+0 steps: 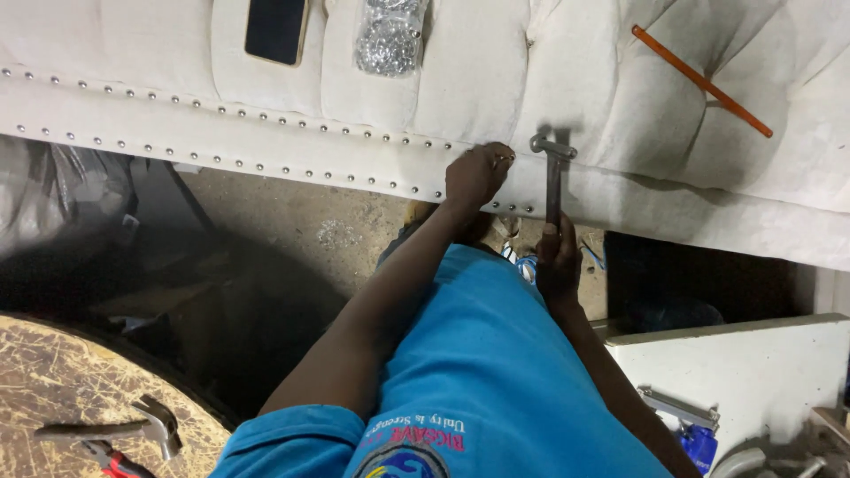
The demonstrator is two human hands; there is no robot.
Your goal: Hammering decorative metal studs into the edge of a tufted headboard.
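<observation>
A cream tufted upholstered panel (620, 115) lies across the top, its front band edged with two rows of metal studs (266, 166). My left hand (476, 173) rests on that band, fingertips pinching a small stud against the fabric. My right hand (558, 261) grips the handle of a small metal hammer (553, 168), whose head hovers just right of the left fingertips, above the band.
On the panel lie a dark phone (276, 29), a clear bag of silver studs (390, 37) and an orange pencil (701, 81). A claw hammer (133, 427) and red-handled pliers (115, 460) sit on a round scratched board at lower left. A white board (753, 363) stands at right.
</observation>
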